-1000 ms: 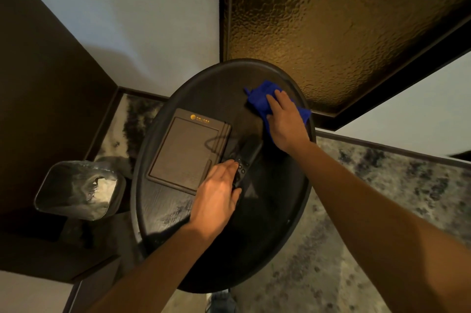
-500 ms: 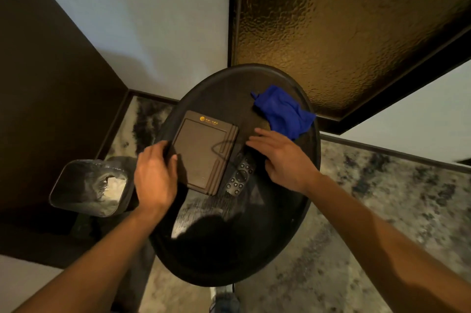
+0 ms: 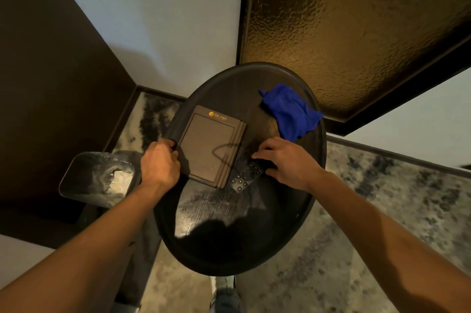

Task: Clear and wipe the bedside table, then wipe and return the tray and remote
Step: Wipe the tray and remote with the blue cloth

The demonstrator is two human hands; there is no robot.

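A brown leather tray [image 3: 210, 144] with a gold logo lies on the round dark bedside table [image 3: 229, 238], left of centre. A black remote [image 3: 244, 176] lies against the tray's right side. My left hand [image 3: 159, 165] curls its fingers around the tray's left edge, close to the table rim. My right hand [image 3: 288, 162] closes over the remote's far end, hiding that part. A crumpled blue cloth [image 3: 290, 112] rests loose at the table's far right, just beyond my right hand.
A bin [image 3: 96, 177] lined with a plastic bag stands on the floor left of the table. White wall and a textured amber glass panel [image 3: 356, 19] rise behind it. Dark-patterned carpet [image 3: 369, 223] surrounds the table, and a dark wood panel stands at left.
My left hand left the remote and went to the tray's left edge. My right hand let go of the blue cloth and came down onto the remote.
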